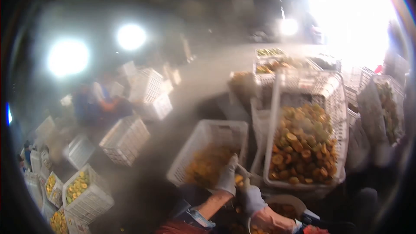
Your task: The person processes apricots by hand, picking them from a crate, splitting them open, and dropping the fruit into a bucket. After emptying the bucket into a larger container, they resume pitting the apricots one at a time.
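My left hand [227,176], in a pale glove, is closed at the front rim of a white plastic crate [177,174]. Blurred orange-yellow fruit pieces [206,164] lie in that crate. Close beside it, my right hand [254,198], also gloved, is closed too. A small yellow-orange fruit piece [238,180] shows between the two hands, gripped at their fingers. Haze and blur hide the fingertips and any small tool. Below the right hand stands a round pale bowl [288,199] with brownish-orange pieces inside.
A tall white crate [269,147] of halved fruit [303,147] stands at right, with more filled crates behind. Across the floor at left are a white crate [125,141] and a fruit-filled crate [93,206]. A blurred person [104,99] sits farther back.
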`<state>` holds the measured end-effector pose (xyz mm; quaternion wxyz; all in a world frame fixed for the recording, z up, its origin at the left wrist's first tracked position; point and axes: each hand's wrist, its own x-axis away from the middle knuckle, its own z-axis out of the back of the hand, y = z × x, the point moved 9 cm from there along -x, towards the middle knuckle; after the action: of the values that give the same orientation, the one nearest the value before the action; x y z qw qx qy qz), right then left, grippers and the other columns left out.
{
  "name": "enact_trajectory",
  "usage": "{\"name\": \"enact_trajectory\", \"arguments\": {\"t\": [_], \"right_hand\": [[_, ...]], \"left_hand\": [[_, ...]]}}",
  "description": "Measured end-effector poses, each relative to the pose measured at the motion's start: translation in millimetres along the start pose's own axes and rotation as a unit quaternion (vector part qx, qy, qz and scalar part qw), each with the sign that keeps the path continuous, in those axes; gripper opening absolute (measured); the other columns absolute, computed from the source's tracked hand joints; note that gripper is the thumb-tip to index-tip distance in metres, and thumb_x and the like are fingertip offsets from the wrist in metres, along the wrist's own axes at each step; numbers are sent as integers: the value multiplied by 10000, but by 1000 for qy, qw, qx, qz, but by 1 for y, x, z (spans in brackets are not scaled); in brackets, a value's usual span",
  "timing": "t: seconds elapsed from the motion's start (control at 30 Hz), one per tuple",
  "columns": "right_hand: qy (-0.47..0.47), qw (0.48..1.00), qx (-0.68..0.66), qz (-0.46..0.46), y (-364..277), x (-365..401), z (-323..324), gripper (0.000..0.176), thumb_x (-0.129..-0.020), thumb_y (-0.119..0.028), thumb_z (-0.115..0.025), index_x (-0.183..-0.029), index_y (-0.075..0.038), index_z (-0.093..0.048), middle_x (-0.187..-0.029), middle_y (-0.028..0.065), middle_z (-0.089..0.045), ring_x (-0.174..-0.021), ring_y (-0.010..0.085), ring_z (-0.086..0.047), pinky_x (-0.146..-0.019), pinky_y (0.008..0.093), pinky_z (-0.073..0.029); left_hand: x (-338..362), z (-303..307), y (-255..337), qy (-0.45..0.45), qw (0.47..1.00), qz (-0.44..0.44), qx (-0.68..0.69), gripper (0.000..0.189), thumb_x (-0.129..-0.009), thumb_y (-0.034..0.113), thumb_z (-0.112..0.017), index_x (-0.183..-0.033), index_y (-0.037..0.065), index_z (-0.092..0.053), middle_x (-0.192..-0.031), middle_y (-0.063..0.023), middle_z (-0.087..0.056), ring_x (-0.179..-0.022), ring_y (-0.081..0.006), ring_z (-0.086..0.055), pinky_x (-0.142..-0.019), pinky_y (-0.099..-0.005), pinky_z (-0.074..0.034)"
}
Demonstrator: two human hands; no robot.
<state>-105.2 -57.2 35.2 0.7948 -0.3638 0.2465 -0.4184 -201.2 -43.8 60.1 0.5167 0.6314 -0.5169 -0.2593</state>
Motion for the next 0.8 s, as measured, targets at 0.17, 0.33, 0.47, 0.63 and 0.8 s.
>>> {"name": "enact_trajectory", "arguments": {"t": [0.17,0.33,0.47,0.63,0.8], "right_hand": [[48,986,126,99,-10,10,18,295,-895,-305,-546,-1028,-42,-561,-705,164,-625,-632,353,-626,-528,445,-484],[18,985,156,76,57,-11,-34,295,-910,-305,-525,-1031,-38,-561,-718,142,-639,-624,331,-628,-534,430,-488],[19,887,-451,100,101,-48,-103,216,-916,-222,-526,-1016,-37,-574,-713,74,-647,-561,290,-597,-521,407,-481],[-47,949,-313,-3,33,-24,-45,93,-904,-66,-509,-972,-48,-569,-653,42,-585,-459,195,-516,-427,334,-416],[-185,844,-496,-87,-10,5,-18,123,-852,-6,-521,-962,-48,-560,-624,26,-543,-446,136,-505,-391,285,-375]], "left_hand": [[-23,11,-42,20,995,49,85,432,-922,432,-527,-732,52,-605,-666,-102,-603,-575,-202,-593,-539,-316,-522],[-20,8,-41,20,993,34,110,405,-901,441,-557,-794,53,-599,-681,-91,-606,-622,-209,-617,-508,-322,-520],[-6,7,-13,31,999,39,22,538,-918,471,-519,-554,77,-566,-551,-78,-580,-524,-190,-591,-494,-311,-485],[-11,-4,-6,-64,989,0,135,446,-915,398,-582,-597,87,-556,-534,-19,-527,-491,-150,-536,-509,-299,-462],[7,-29,13,-165,985,-32,39,485,-974,384,-470,-608,69,-522,-522,-37,-489,-512,-170,-527,-628,-342,-496]]}}
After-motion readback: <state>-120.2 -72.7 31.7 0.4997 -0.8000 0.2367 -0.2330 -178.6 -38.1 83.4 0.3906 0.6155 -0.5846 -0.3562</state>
